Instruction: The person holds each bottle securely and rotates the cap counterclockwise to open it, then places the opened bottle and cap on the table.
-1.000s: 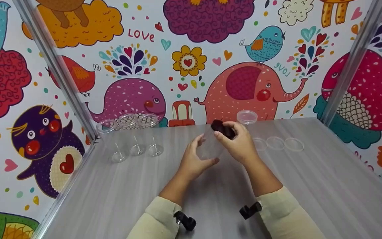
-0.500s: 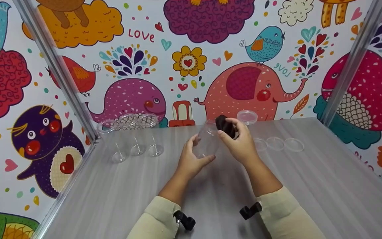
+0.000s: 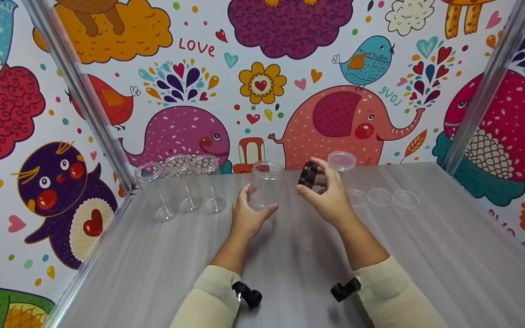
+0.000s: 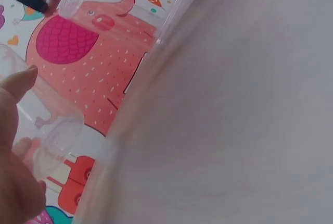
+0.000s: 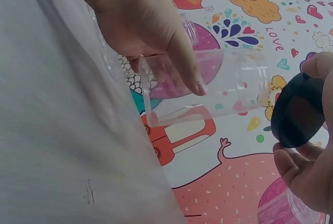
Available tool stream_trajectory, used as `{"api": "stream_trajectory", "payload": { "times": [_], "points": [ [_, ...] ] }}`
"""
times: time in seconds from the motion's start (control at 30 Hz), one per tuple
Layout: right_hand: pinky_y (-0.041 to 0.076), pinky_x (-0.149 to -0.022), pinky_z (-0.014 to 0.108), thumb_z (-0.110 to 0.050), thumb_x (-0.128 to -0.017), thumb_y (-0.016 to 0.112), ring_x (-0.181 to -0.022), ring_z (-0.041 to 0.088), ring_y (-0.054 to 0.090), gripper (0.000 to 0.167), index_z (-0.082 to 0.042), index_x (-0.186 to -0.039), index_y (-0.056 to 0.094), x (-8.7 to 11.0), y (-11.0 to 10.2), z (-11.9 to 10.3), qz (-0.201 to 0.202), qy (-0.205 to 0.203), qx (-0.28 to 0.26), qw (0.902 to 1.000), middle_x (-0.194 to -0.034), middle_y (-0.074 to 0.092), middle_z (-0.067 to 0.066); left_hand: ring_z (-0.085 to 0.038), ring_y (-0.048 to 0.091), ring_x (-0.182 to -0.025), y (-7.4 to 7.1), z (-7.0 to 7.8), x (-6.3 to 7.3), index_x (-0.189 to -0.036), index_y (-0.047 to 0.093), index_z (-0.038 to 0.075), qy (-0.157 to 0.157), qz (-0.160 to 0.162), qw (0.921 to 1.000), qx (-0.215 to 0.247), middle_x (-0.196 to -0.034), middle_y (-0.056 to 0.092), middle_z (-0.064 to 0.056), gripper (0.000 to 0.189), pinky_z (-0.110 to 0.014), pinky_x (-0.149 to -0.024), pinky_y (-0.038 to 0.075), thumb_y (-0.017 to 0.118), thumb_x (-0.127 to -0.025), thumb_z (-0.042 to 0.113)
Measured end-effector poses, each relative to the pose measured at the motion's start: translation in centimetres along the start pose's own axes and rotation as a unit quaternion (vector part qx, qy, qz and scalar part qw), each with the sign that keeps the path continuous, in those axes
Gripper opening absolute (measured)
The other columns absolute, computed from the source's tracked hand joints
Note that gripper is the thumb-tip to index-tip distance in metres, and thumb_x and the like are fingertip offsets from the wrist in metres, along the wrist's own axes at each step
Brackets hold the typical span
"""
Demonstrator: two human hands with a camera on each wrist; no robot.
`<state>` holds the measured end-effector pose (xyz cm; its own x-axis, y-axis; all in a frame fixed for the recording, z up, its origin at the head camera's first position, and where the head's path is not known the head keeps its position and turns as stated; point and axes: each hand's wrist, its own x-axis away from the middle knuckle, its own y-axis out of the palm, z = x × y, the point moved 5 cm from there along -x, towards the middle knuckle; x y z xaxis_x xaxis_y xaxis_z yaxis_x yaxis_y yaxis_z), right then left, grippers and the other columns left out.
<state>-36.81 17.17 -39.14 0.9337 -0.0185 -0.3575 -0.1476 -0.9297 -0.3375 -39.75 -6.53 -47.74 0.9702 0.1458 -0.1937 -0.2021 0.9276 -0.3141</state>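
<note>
My left hand (image 3: 249, 214) grips a clear plastic jar (image 3: 267, 184), its thumb on the near side and its fingers behind. The jar stands upright with its rim at the top, and nothing shows inside it. To its right, my right hand (image 3: 331, 196) pinches a black round disc (image 3: 308, 175) by its edge, thumb below and fingers above. In the right wrist view the flat, dark face of the disc (image 5: 297, 110) is turned towards the jar (image 5: 208, 86), with a gap between them. Part of the disc is hidden behind the fingers.
Three clear jars (image 3: 162, 191) stand in a group at the back left. Another clear jar (image 3: 342, 161) is behind my right hand, with three clear round lids (image 3: 379, 197) lying beside it. A patterned wall (image 3: 253, 114) and metal posts (image 3: 490, 86) bound the grey table (image 3: 162, 273).
My left hand has moved left and turned the tilted jar upright. My right hand has drawn the black disc away from the jar's mouth and turned it more edge-on.
</note>
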Motion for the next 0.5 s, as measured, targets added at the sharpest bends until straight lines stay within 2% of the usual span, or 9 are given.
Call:
{"api": "stream_trajectory", "payload": {
  "times": [0.1, 0.23, 0.37, 0.5],
  "points": [
    [0.06, -0.103, 0.052, -0.038, -0.089, 0.085, -0.129, 0.035, 0.063, 0.071, -0.026, -0.151, 0.052, 0.0, 0.0, 0.3, -0.003, 0.018, 0.01, 0.9998, -0.143, 0.055, 0.013, -0.033, 0.043, -0.157, -0.6, -0.8, -0.7, -0.162, 0.039, 0.012, -0.009, 0.007, 0.9999, 0.007, -0.166, 0.05, -0.008, 0.107, -0.059, -0.128, 0.038, 0.094, -0.078, 0.049],
    [0.058, -0.108, 0.049, -0.039, -0.088, 0.086, -0.131, 0.032, 0.061, 0.071, -0.021, -0.148, 0.054, -0.1, -0.1, 0.7, -0.009, 0.033, 0.012, 0.9993, -0.145, 0.055, 0.012, -0.035, 0.046, -0.155, -1.6, -2.0, -1.4, -0.162, 0.038, 0.008, -0.02, 0.022, 0.9995, 0.001, -0.164, 0.048, -0.015, 0.107, -0.055, -0.128, 0.04, 0.094, -0.078, 0.043],
    [0.057, -0.11, 0.05, -0.029, -0.087, 0.088, -0.129, 0.032, 0.064, 0.073, -0.018, -0.149, 0.052, -0.1, -0.1, 0.8, -0.014, 0.012, -0.016, 0.9997, -0.144, 0.055, 0.014, -0.038, 0.049, -0.15, -2.6, -3.2, -2.2, -0.158, 0.041, 0.004, -0.022, 0.04, 0.9988, -0.02, -0.159, 0.049, -0.02, 0.103, -0.054, -0.127, 0.04, 0.094, -0.078, 0.042],
    [0.056, -0.113, 0.051, -0.026, -0.086, 0.089, -0.131, 0.033, 0.066, 0.073, -0.018, -0.15, 0.054, -0.1, 0.0, 1.0, -0.019, -0.002, -0.018, 0.9996, -0.145, 0.054, 0.013, -0.04, 0.044, -0.154, -3.2, -4.4, -3.0, -0.158, 0.039, 0.001, -0.035, 0.036, 0.9986, 0.014, -0.162, 0.047, -0.022, 0.1, -0.054, -0.13, 0.036, 0.093, -0.082, 0.034]
  ]
}}
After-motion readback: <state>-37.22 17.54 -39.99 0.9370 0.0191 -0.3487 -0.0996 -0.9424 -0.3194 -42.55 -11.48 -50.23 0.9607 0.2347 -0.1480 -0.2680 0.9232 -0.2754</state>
